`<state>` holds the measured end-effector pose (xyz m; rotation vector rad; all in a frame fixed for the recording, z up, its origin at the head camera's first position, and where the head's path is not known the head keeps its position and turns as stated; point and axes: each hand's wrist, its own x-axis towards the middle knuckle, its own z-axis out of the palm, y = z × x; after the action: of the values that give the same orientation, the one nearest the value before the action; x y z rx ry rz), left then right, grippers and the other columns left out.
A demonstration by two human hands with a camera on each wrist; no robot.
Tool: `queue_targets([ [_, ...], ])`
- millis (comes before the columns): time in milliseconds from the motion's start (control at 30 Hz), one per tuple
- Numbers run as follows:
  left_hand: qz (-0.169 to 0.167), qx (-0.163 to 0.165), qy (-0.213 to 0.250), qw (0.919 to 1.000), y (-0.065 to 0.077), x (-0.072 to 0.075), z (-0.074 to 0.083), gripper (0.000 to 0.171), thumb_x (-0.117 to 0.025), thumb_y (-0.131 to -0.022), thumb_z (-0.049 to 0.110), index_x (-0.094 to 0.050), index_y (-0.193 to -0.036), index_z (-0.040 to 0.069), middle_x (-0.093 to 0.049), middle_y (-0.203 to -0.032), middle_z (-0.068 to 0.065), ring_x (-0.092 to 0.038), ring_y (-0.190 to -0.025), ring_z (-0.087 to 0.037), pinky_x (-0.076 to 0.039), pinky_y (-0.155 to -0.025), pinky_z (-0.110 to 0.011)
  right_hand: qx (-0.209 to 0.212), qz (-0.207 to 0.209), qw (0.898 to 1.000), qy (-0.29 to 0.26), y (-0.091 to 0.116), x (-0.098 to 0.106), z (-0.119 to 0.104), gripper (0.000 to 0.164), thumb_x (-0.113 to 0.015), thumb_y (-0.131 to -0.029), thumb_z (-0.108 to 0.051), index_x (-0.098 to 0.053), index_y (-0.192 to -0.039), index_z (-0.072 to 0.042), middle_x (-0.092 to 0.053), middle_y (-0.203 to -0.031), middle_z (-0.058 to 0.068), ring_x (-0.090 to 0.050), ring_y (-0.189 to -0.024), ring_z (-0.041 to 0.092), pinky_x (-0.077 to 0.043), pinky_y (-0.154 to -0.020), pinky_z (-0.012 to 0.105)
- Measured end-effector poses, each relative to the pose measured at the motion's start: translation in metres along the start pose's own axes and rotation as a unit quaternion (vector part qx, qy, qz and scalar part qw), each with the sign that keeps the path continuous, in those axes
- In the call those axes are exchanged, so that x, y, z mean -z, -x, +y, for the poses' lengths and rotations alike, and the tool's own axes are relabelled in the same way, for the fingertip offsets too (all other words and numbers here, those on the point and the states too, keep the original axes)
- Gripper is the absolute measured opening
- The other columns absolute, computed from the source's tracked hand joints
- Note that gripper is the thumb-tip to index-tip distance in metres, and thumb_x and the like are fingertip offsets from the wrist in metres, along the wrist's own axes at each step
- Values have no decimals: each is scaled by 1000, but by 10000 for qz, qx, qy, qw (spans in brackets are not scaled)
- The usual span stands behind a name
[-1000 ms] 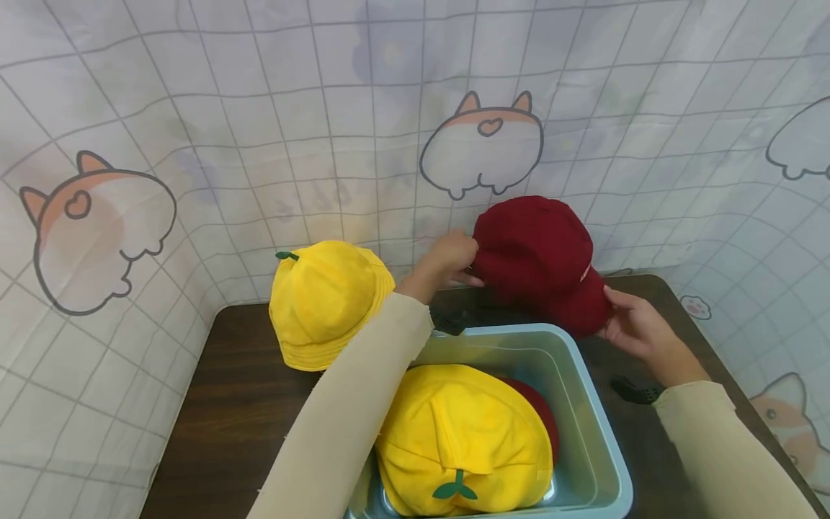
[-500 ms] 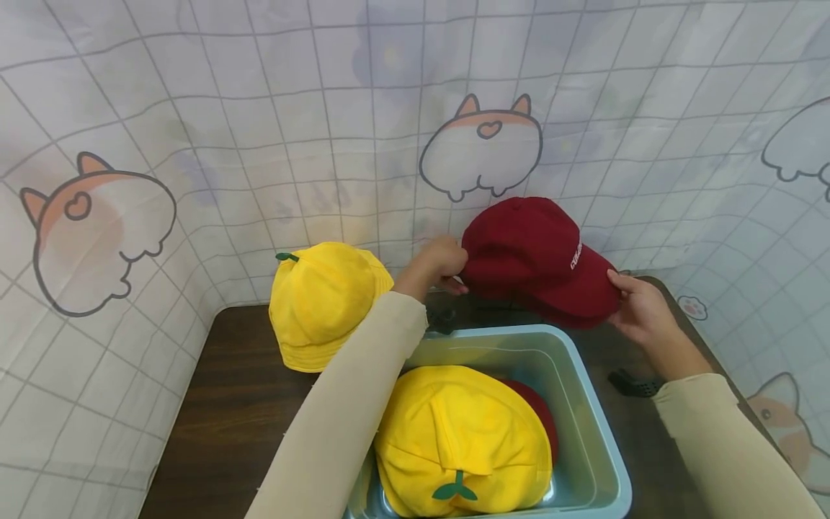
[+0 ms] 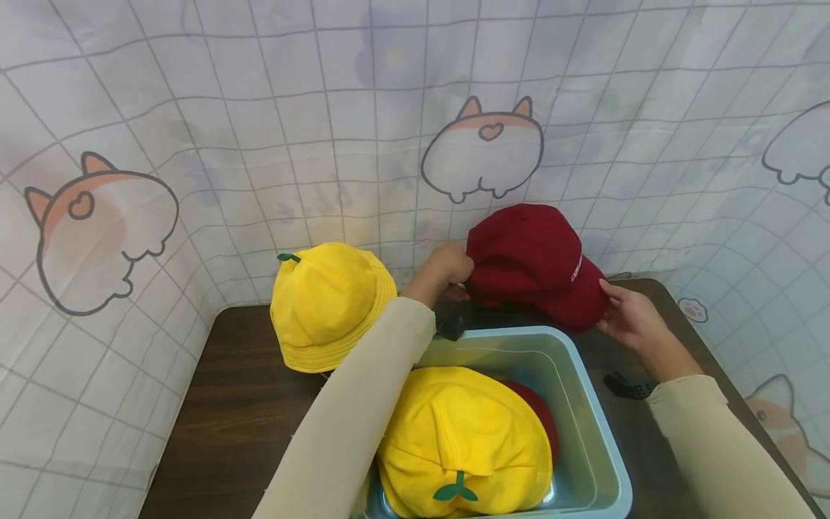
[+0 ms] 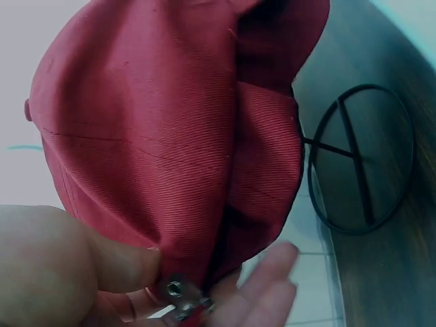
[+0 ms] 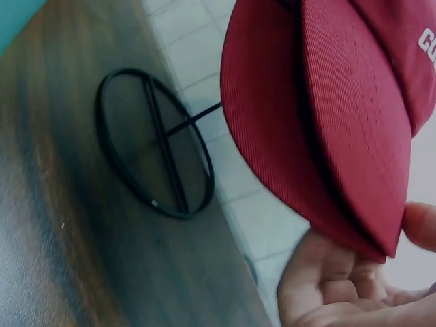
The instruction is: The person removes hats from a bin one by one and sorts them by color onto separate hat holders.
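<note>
A dark red baseball cap with white lettering stands over a black wire stand, whose round base rests on the table and whose thin post runs up under the cap. At the cap's back edge, my left hand pinches the fabric beside a metal strap buckle. My right hand holds the brim's tip between thumb and fingers. In the right wrist view, a dark gap runs between two red brim surfaces.
A light blue bin stands in front, holding a yellow hat with a green sprout and part of a red cap behind it. Another yellow hat stands at left on the dark wooden table. A patterned sheet hangs behind.
The cap's brim swung out to the right and its lettering came into view, then the brim moved back slightly left and the crown sank a little. Both hands kept their hold.
</note>
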<state>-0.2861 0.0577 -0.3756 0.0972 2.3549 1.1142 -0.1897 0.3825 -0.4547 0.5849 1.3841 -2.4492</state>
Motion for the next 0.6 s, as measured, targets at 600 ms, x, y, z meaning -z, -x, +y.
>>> queue_targets([
  [600,561,-858,-2623,9595,45,12,18,16,-54,-101,17,-65,-95,8,-59,-83,-5,-53,-73,-20,-45,-59,-29,-168,-272,9907,1325,-1,3,4,76,-49,-101,-59,-23,-160,-20,-55,-144,2,-67,-105,13,-57,-97,37],
])
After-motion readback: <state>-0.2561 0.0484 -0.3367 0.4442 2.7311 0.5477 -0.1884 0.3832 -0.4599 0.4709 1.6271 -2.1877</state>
